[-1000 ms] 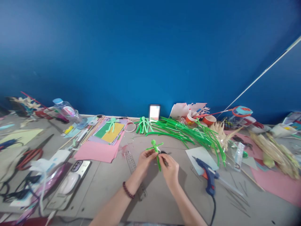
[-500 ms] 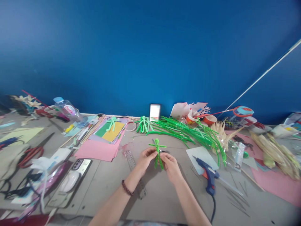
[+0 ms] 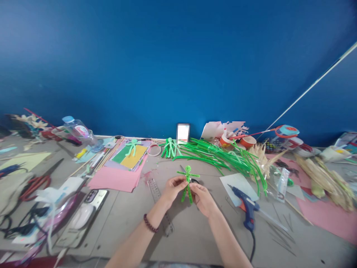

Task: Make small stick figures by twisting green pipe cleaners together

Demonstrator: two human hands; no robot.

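A bright green pipe-cleaner figure stands upright between my hands, its arms stretched sideways and its legs hanging below my fingers. My left hand pinches its waist from the left, a beaded bracelet on that wrist. From the right, my right hand grips it near the hip with thumb and fingers. Behind the figure a dark-handled tool lies on the table, mostly hidden. A clear ruler runs partly under my left forearm. Further back, several finished pipe-cleaner figures lean together, and another light green figure lies on coloured sheets.
Green pipe cleaners spread along the wall. On the right, a blue glue gun lies by white paper. To the left are pink paper, a phone, scissors and a plastic bottle.
The figure has shifted slightly right and turned a little in my fingers, its legs now wider apart. Both hands keep their hold, and the table things stay put.
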